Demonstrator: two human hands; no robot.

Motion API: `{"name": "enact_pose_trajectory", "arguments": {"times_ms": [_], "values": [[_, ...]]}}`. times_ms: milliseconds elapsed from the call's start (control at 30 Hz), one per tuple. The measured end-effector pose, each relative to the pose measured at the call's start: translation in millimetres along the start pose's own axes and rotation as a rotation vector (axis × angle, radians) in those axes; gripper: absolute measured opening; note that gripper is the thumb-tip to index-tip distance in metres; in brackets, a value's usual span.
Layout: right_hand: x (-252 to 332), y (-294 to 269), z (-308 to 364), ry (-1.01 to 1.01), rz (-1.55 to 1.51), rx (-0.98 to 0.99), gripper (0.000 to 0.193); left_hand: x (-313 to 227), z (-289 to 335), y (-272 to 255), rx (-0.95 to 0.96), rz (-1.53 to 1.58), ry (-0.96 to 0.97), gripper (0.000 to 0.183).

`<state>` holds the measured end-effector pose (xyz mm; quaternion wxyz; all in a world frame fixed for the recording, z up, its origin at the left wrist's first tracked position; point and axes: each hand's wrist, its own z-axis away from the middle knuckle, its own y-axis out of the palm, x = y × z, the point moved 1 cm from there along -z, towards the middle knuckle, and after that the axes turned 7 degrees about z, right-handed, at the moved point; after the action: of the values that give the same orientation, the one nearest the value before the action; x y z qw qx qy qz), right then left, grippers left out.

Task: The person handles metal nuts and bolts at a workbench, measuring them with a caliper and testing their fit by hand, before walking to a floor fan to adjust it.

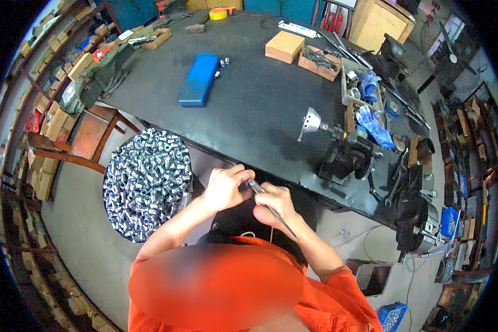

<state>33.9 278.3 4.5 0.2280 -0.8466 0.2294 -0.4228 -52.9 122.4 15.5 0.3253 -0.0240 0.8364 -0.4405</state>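
My right hand (275, 203) is closed around a slender, tapered metal rod tool (281, 220). Its thick end points at the left fingers, and the thin end trails back over my right wrist. My left hand (224, 187) is closed, thumb and fingers pinched near the tool's thick end; what they hold is mostly hidden. Both hands are over my lap, just short of the bench edge. Beside my left forearm stands a round heap of small shiny metal sleeves (146, 185).
On the dark workbench (249, 110) lie a blue box (199, 80) with several metal sleeves beside it, a chuck fixture (343, 145), a wooden box (285, 46) and blue gloves (374, 127). A wooden chair (88, 135) stands left. Shelves line both sides. A blue crate (393, 316) sits lower right.
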Motion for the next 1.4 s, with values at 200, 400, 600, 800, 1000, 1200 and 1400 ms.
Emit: {"name": "enact_pose_trajectory", "arguments": {"times_ms": [200,400,600,800,1000,1200,1400], "values": [[0.9,-26.3,6.3,0.012,0.191,-0.252,0.03,70.3,-42.2,-13.7,-0.024,-0.227,-0.223,0.026],[-70.7,-25.1,-24.7,0.333,0.492,-0.022,0.033,148.8,-98.7,-10.7,-0.114,-0.291,-0.447,0.022],[-128.9,-30.8,-58.4,0.595,0.727,-0.008,0.044,177.2,-139.6,0.5,-0.141,-0.328,-0.559,0.03],[-146.5,-25.5,-77.0,0.573,0.952,0.0,0.054,210.4,-143.0,5.5,-0.17,-0.359,-0.517,0.028],[-169.3,-43.0,-81.7,0.719,0.647,-0.129,0.076,215.0,-162.0,8.3,-0.174,-0.328,-0.519,0.028],[-192.1,-30.7,-55.9,0.726,0.545,-0.453,0.055,199.8,-146.0,19.3,-0.183,-0.409,-0.179,0.017],[-196.6,-27.4,-63.2,0.668,0.898,-0.232,0.066,205.9,-149.2,21.4,-0.017,-0.495,-0.19,0.025]]}}
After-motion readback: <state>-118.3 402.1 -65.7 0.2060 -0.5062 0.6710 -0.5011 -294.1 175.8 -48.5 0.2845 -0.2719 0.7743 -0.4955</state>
